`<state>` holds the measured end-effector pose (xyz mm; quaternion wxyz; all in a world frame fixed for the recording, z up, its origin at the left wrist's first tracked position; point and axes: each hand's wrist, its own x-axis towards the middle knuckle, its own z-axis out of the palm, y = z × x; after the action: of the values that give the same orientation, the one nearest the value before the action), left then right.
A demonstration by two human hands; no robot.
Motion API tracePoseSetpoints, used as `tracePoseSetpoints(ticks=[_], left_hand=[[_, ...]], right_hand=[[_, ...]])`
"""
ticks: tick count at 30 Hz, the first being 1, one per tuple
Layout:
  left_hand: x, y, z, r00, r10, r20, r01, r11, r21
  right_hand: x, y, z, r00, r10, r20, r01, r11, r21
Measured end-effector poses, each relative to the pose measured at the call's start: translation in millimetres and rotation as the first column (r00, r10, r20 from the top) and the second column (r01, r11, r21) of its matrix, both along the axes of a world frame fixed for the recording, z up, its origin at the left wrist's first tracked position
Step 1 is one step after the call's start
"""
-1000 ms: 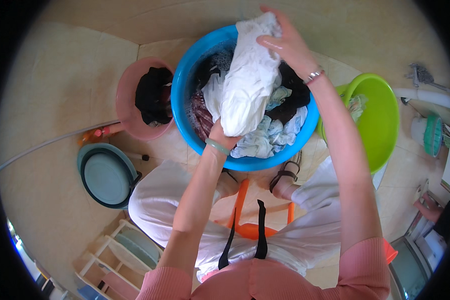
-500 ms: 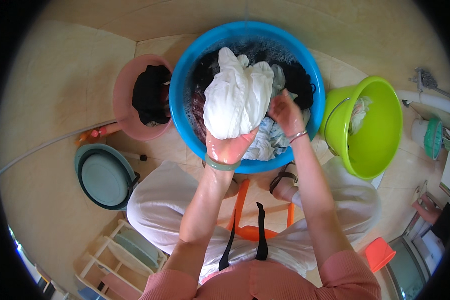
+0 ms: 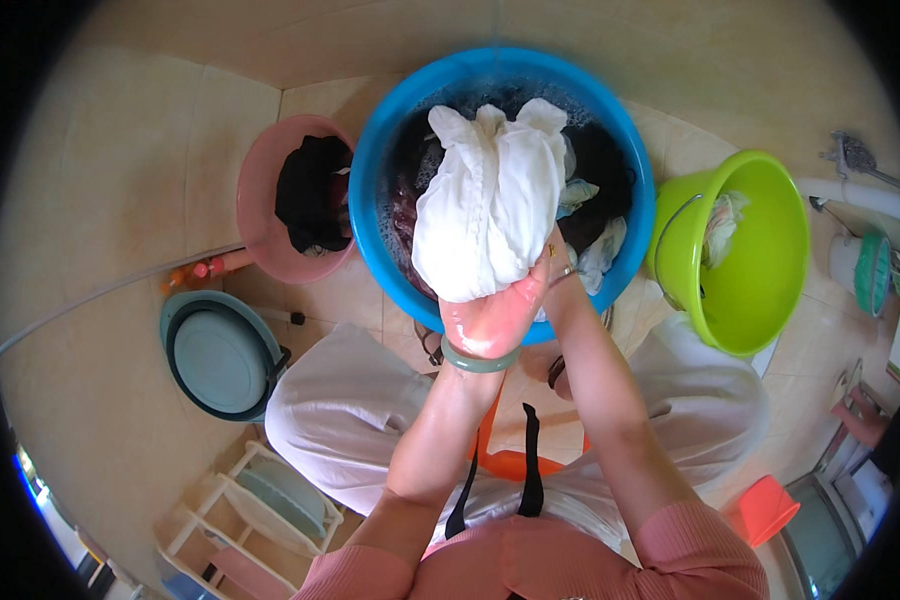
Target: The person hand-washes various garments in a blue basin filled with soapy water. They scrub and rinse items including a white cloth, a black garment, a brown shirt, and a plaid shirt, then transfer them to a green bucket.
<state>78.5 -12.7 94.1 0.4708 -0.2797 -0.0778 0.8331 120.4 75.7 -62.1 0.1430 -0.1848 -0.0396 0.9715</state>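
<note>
A wet white cloth garment (image 3: 485, 205) is bunched up above a blue basin (image 3: 372, 255). My left hand (image 3: 485, 315), palm up with a green bangle at the wrist, supports it from below, its fingers wrapped out of sight under the cloth. Against the garment's right side rests my right hand (image 3: 558, 258); its fingers are hidden behind the cloth and my left hand. Dark clothes (image 3: 607, 165) soak in sudsy water in the basin, and a pale wet cloth (image 3: 602, 250) hangs near its right rim.
To the left stands a pink basin (image 3: 260, 225) with black clothing (image 3: 310, 190). A grey-green basin (image 3: 220, 360) and a cream rack (image 3: 232, 520) are nearer. On the right, a lime-green bucket (image 3: 760, 270) is tipped, holding a light cloth (image 3: 722, 225). An orange stool (image 3: 510, 464) is beneath me.
My right hand has moved in from the basin's right side to the white garment. My left hand and the garment have shifted slightly right and nearer to me.
</note>
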Motion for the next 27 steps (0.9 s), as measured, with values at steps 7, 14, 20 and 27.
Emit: tracePoseSetpoints(ticks=[7,14,20,27], left_hand=[[18.8,7.8,-17.1,0.971,0.071,0.227,-0.065,0.997,-0.036],[38.7,-29.3,-24.4,0.986,-0.154,0.063,0.151,0.987,0.061],[5.8,-30.7,-0.3,0.798,-0.546,-0.255,0.498,0.836,-0.232],[-17.5,-8.0,0.7,0.095,-0.813,-0.574,0.231,0.579,-0.782]], right_hand=[[-2.8,-54.6,146.6,0.904,-0.427,0.02,0.427,0.904,-0.009],[-15.0,5.2,129.4,0.966,-0.227,-0.123,0.255,0.917,0.305],[0.4,43.9,68.1,0.998,-0.062,-0.019,0.063,0.876,0.478],[6.3,57.4,65.6,0.97,0.016,0.244,-0.173,0.751,0.638]])
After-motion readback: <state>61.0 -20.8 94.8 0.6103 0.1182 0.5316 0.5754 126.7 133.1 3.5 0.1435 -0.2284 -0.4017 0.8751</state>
